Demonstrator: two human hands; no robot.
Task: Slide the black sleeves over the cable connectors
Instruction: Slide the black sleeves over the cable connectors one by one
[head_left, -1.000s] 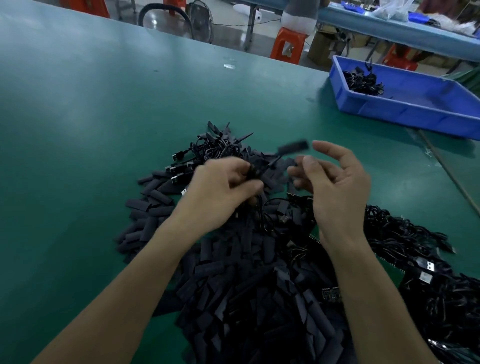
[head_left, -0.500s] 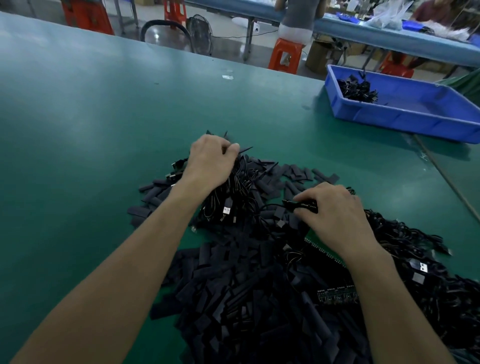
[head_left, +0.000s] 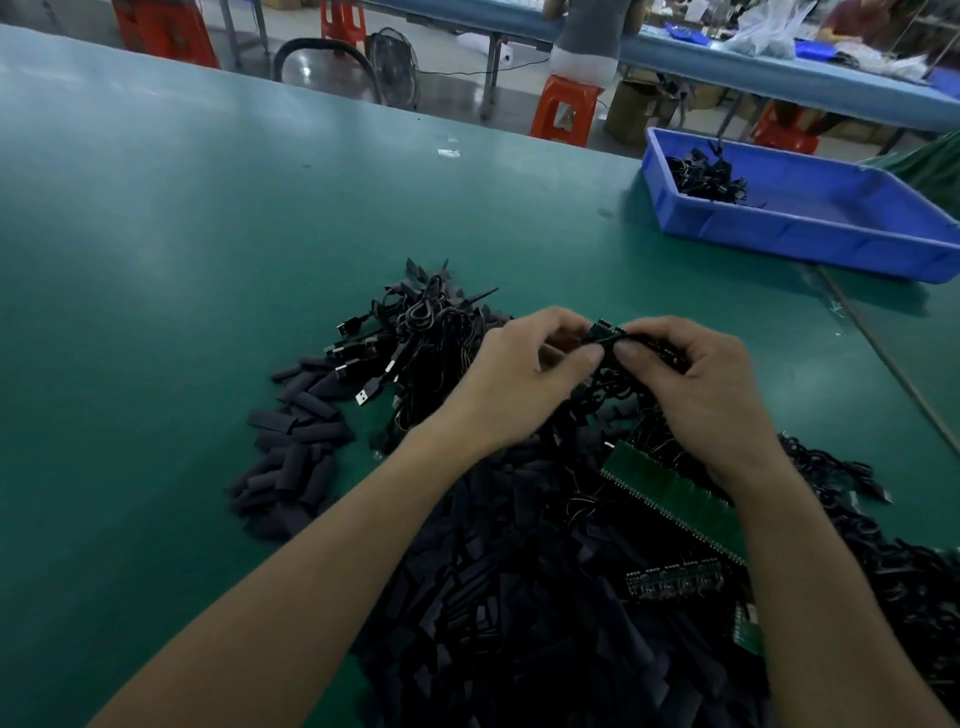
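Note:
A big heap of flat black sleeves (head_left: 498, 597) covers the green table in front of me, with loose ones (head_left: 301, 441) spilling out to the left. A bundle of black USB cables (head_left: 415, 338) lies behind it. Above the heap, my left hand (head_left: 519, 374) and my right hand (head_left: 696, 384) meet at a small black cable connector (head_left: 605, 331). Both pinch it between thumb and fingers. Whether a sleeve sits on it I cannot tell.
A blue tray (head_left: 810, 234) holding several black cables stands at the back right. Green circuit strips (head_left: 675, 499) lie under my right wrist, with more black cables (head_left: 883, 545) to the right. Orange stools (head_left: 563, 109) and another bench stand beyond the table's far edge.
Both hands were apart and down in the piles half a second ago. They have now come together above the heap, holding a connector between them.

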